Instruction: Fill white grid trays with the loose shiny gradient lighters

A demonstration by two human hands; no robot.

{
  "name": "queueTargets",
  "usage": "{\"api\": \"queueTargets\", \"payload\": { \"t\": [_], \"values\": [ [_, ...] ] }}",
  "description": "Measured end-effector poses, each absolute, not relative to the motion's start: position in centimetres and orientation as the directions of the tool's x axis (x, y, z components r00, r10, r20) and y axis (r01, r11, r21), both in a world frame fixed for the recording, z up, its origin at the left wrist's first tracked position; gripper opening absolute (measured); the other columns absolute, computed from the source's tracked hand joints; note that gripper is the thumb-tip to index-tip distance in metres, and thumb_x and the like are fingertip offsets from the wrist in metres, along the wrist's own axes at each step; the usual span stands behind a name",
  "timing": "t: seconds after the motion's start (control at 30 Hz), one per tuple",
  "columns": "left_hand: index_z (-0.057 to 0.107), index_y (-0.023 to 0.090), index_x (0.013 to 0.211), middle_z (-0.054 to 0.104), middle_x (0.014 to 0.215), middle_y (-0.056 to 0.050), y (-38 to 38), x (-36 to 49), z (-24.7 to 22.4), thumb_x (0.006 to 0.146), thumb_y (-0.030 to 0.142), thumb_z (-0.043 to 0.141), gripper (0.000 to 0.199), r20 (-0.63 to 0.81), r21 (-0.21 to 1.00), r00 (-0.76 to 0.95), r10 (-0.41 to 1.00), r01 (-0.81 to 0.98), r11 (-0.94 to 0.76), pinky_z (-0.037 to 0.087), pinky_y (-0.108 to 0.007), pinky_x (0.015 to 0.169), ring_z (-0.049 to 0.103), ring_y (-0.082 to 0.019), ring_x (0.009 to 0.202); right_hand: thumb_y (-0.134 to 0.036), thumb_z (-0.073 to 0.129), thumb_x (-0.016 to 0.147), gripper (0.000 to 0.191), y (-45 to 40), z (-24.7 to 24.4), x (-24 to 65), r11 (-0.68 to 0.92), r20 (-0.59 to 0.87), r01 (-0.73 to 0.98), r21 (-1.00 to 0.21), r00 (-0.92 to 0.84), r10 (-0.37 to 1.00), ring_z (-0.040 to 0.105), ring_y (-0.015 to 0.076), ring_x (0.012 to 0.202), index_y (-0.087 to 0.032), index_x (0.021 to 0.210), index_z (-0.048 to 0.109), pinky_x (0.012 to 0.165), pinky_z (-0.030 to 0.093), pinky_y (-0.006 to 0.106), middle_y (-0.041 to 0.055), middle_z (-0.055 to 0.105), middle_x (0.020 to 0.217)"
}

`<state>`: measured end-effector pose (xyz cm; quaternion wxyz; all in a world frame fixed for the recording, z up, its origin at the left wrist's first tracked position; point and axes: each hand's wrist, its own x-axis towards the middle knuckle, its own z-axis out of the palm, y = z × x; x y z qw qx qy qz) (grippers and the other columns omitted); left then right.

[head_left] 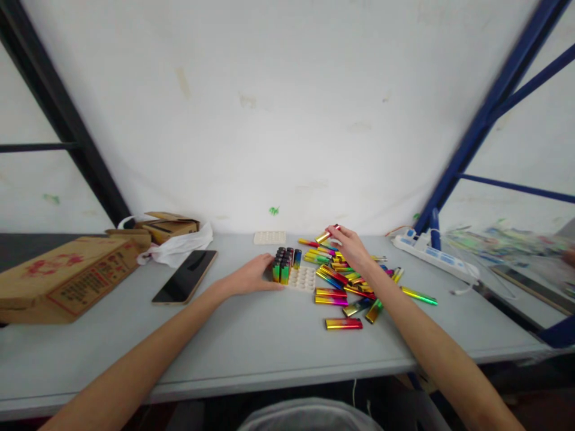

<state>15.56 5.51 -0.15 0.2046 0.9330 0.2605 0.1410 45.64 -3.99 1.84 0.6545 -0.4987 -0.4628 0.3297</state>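
My left hand (251, 275) is at the left end of a white tray with round holes (303, 279), its thumb in front and its fingers behind, gripping that end. Several lighters (281, 266) stand upright in rows in the tray's left part, dark tops up, with green, yellow and blue bodies. Above the back of a loose pile of lighters (336, 278), my right hand (353, 246) pinches one gold and red lighter (324, 236), held tilted. The pile lies right of the tray, in red, yellow, green, blue and purple metallic colours.
A second white holed tray (269, 237) lies by the wall. To the left are a phone (185, 278), a white plastic bag (182, 248) and cardboard boxes (67, 269). A power strip (435, 254) with cables is at the right, near a blue metal frame (476, 120).
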Motion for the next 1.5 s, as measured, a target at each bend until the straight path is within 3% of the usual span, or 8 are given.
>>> {"api": "queueTargets", "payload": {
  "t": [0.13, 0.3, 0.5, 0.67, 0.83, 1.1, 1.3, 1.5],
  "values": [
    [0.065, 0.018, 0.115, 0.070, 0.118, -0.013, 5.4, 15.5, 0.0, 0.069, 0.073, 0.075, 0.072, 0.153, 0.457, 0.818, 0.554, 0.439, -0.774, 0.053, -0.043, 0.097, 0.064, -0.034, 0.110, -0.060, 0.081, 0.075, 0.043, -4.5, 2.3, 43.1, 0.302, 0.215, -0.292, -0.907, 0.294, 0.931, 0.064, 0.0176, 0.090, -0.022, 0.084, 0.062, 0.084, 0.053, 0.032, 0.0009, 0.069, 0.091],
    [0.064, 0.018, 0.117, 0.071, 0.119, -0.012, 5.6, 15.5, -0.1, 0.067, 0.073, 0.076, 0.076, 0.169, 0.466, 0.817, 0.551, 0.427, -0.775, 0.053, -0.043, 0.098, 0.065, -0.035, 0.110, -0.061, 0.075, 0.082, 0.042, -5.1, 2.8, 41.2, 0.304, 0.273, -0.299, -0.905, 0.139, 0.952, 0.053, 0.0114, 0.063, -0.025, 0.093, 0.058, 0.070, 0.051, 0.028, -0.0061, 0.051, 0.068],
    [0.064, 0.018, 0.116, 0.070, 0.120, -0.012, 5.6, 15.6, -0.1, 0.070, 0.070, 0.076, 0.071, 0.158, 0.467, 0.828, 0.538, 0.417, -0.780, 0.052, -0.043, 0.099, 0.064, -0.034, 0.111, -0.072, 0.064, 0.083, 0.053, -4.6, 1.7, 40.5, 0.283, 0.285, 0.047, -0.958, 0.239, 0.928, 0.024, 0.0082, 0.049, -0.023, 0.075, 0.047, 0.045, 0.020, 0.022, -0.0089, 0.029, 0.059],
    [0.063, 0.017, 0.118, 0.069, 0.122, -0.013, 5.6, 15.6, -0.2, 0.071, 0.069, 0.076, 0.072, 0.155, 0.476, 0.831, 0.534, 0.411, -0.777, 0.051, -0.043, 0.099, 0.064, -0.034, 0.111, -0.062, 0.050, 0.089, 0.052, -4.3, 0.8, 40.1, 0.204, 0.333, 0.392, -0.897, 0.298, 0.894, 0.029, 0.0102, 0.051, -0.023, 0.058, 0.035, 0.050, 0.022, 0.027, -0.0058, 0.030, 0.053],
    [0.064, 0.017, 0.119, 0.069, 0.122, -0.012, 5.9, 15.5, -0.4, 0.070, 0.069, 0.076, 0.073, 0.157, 0.489, 0.832, 0.532, 0.403, -0.774, 0.051, -0.043, 0.099, 0.064, -0.034, 0.111, -0.042, 0.045, 0.089, 0.039, -4.7, 0.9, 39.4, 0.162, 0.469, 0.686, -0.709, 0.288, 0.835, 0.038, 0.0121, 0.056, -0.022, 0.057, 0.038, 0.057, 0.024, 0.028, -0.0040, 0.037, 0.055],
    [0.063, 0.016, 0.122, 0.068, 0.126, -0.014, 5.7, 15.5, -0.3, 0.072, 0.066, 0.078, 0.072, 0.166, 0.502, 0.838, 0.520, 0.383, -0.776, 0.049, -0.045, 0.102, 0.064, -0.035, 0.112, -0.052, 0.034, 0.107, 0.045, -5.8, 1.2, 38.7, 0.257, 0.468, 0.742, -0.619, 0.086, 0.879, 0.055, 0.0151, 0.066, -0.020, 0.082, 0.054, 0.066, 0.037, 0.027, -0.0005, 0.060, 0.071],
    [0.064, 0.016, 0.121, 0.068, 0.125, -0.015, 5.6, 15.7, 0.0, 0.071, 0.065, 0.078, 0.072, 0.162, 0.482, 0.844, 0.512, 0.385, -0.787, 0.050, -0.044, 0.100, 0.063, -0.034, 0.111, -0.051, 0.033, 0.109, 0.049, -5.9, 1.7, 39.3, 0.355, 0.520, 0.873, -0.334, -0.143, 0.842, 0.055, 0.0174, 0.072, -0.020, 0.077, 0.053, 0.072, 0.039, 0.030, 0.0046, 0.063, 0.078],
    [0.065, 0.016, 0.118, 0.069, 0.122, -0.014, 5.6, 15.7, -0.1, 0.072, 0.067, 0.077, 0.070, 0.161, 0.469, 0.846, 0.509, 0.388, -0.794, 0.051, -0.044, 0.099, 0.063, -0.034, 0.110, -0.051, 0.048, 0.104, 0.050, -5.6, 1.1, 40.0, 0.292, 0.417, 0.865, -0.408, -0.108, 0.902, 0.049, 0.0152, 0.055, -0.020, 0.066, 0.057, 0.061, 0.033, 0.028, 0.0014, 0.060, 0.060]
  ]
}}
